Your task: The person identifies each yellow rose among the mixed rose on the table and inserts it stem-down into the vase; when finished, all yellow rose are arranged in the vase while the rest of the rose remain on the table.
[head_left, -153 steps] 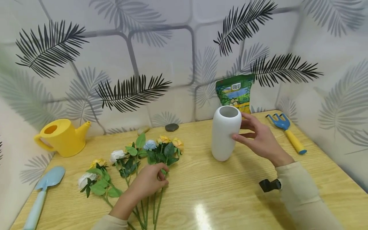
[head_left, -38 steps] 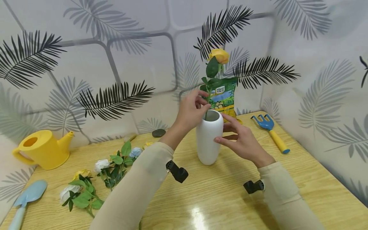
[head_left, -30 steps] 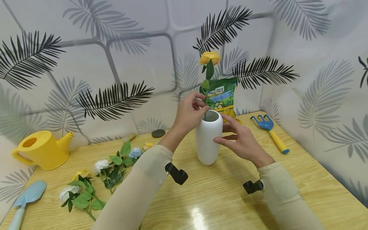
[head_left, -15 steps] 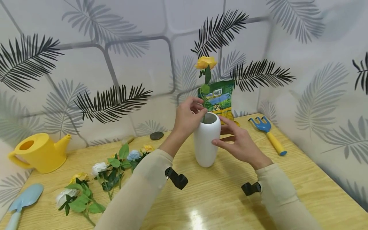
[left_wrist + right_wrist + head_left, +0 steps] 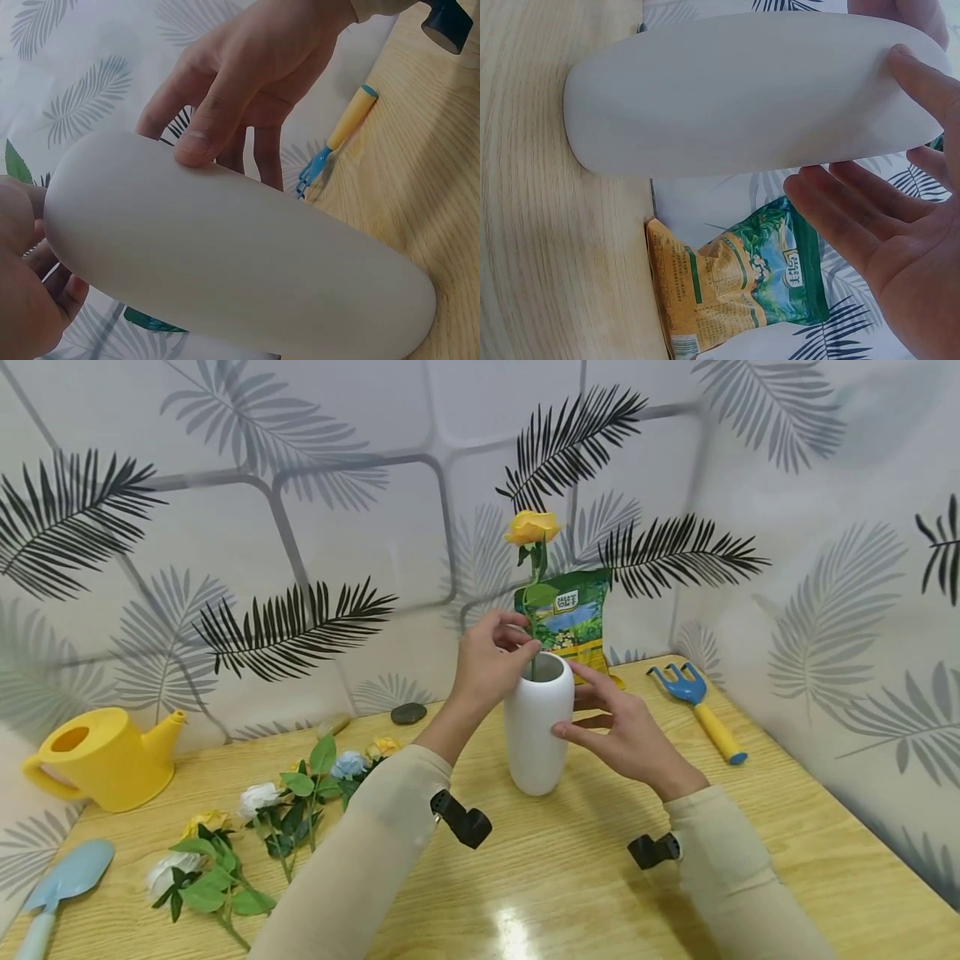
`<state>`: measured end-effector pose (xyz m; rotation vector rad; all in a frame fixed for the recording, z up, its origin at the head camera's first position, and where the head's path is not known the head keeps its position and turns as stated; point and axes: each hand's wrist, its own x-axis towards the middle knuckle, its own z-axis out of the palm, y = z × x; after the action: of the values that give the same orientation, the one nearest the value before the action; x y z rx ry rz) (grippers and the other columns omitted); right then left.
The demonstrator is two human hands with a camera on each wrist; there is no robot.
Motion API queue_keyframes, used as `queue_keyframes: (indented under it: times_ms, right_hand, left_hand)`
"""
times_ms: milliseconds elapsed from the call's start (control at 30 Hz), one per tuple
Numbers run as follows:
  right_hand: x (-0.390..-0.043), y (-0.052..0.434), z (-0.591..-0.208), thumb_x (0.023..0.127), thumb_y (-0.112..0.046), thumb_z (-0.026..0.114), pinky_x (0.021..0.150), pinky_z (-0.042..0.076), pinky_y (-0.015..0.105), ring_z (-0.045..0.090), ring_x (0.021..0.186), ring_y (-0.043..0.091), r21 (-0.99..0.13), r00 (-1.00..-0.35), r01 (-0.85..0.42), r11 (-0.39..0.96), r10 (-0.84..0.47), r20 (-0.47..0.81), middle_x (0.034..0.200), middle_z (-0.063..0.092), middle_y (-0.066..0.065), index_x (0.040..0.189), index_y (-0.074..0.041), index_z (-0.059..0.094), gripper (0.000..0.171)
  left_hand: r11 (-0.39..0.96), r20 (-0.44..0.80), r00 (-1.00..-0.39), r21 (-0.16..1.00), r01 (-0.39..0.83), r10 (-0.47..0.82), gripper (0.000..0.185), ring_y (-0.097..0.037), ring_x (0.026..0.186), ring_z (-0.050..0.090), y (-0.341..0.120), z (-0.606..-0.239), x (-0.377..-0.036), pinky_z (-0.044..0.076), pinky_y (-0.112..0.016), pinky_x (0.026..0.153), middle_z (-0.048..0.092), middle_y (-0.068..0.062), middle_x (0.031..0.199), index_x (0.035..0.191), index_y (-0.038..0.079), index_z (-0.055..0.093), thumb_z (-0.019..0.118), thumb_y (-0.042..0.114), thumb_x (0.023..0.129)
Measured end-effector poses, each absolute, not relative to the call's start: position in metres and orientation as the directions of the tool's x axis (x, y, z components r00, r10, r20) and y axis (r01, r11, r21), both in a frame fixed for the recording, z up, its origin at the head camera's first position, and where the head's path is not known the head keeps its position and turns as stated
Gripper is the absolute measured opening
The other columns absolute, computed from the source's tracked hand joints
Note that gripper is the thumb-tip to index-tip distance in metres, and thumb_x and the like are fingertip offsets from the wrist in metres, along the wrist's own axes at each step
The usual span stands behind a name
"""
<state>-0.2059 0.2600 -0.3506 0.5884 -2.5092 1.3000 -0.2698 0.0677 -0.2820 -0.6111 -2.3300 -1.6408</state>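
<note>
A white vase (image 5: 536,739) stands upright on the wooden table in the head view. My left hand (image 5: 486,667) pinches the stem of a yellow rose (image 5: 532,528) just above the vase's mouth. The stem's lower end runs inside the rim, and the bloom stands high over it. From the right side my right hand (image 5: 628,737) grips the vase, thumb in front and fingers behind. In the right wrist view the fingertips (image 5: 810,180) rest along the vase wall (image 5: 735,97). The left wrist view shows the thumb (image 5: 196,146) pressed on the vase near its top.
Several roses, a white one (image 5: 258,799) and a blue one (image 5: 348,765) among them, lie at left. A yellow watering can (image 5: 108,764), light-blue trowel (image 5: 71,872) and dark stone (image 5: 408,713) lie around them. Behind the vase stands a green bag (image 5: 573,614); a hand fork (image 5: 697,706) lies right.
My left hand has gone from the flowers on the table to the vase, bringing a yellow rose. Over the last second the rose has turned and sunk slightly. My right hand keeps holding the vase.
</note>
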Motion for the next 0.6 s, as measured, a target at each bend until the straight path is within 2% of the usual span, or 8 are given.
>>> queue_keyframes:
  times_ms: [467,600]
  right_hand:
    - [-0.2055,0.2589,-0.3509,0.091,-0.016,0.077,0.09,0.059,0.051,0.067,0.115,0.036,-0.714,-0.88,-0.473,0.516,-0.242,0.408,0.132,0.064,0.021,0.157,-0.018,0.033,0.08]
    - [-0.2061,0.2597,-0.3513,0.091,-0.016,0.077,0.09,0.059,0.052,0.067,0.115,0.036,-0.711,-0.879,-0.474,0.518,-0.242,0.41,0.132,0.064,0.02,0.157,-0.018,0.033,0.08]
  left_hand:
    - [0.285,0.378,-0.901,0.858,0.427,0.212,0.026,-0.027,0.094,0.068,0.0669,-0.2799,-0.2695,0.056,-0.039,0.083,0.075,-0.014,0.101,0.117,0.002,0.065,0.069,0.016,0.095]
    - [0.286,0.388,-0.898,0.853,0.435,0.207,0.02,-0.025,0.094,0.069,0.0682,-0.2798,-0.2692,0.056,-0.038,0.084,0.075,-0.012,0.1,0.113,0.004,0.066,0.067,0.018,0.098]
